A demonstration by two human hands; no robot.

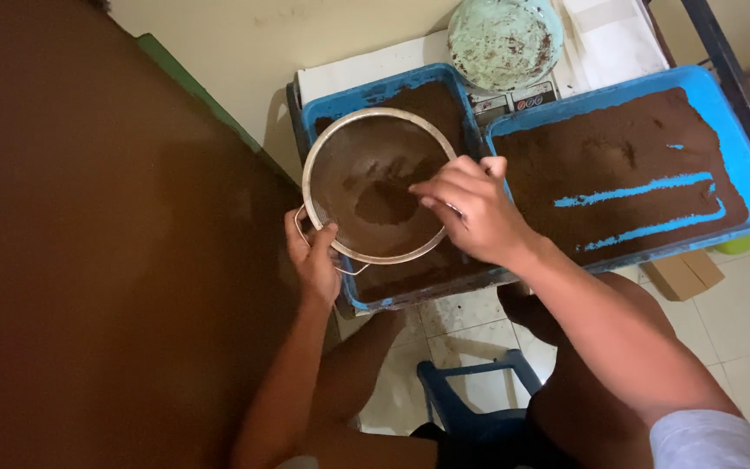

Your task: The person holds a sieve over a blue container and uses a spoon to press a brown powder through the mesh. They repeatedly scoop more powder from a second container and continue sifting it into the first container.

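A blue stool (470,395) sits between the knees. Sifting looks underway: the left hand (312,256) is clamped on the round metal sieve (379,184) at its rim, over the near blue tray (392,287) (brown powder inside), while the right hand (475,208), fingers loosely curled, rubs the powder through; more steady rubbing seems called for

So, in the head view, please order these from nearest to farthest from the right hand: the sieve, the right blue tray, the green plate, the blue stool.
1. Sieve: under the right hand, touching.
2. Right blue tray: just beside it.
3. Green plate above and blue stool below: too close to call.
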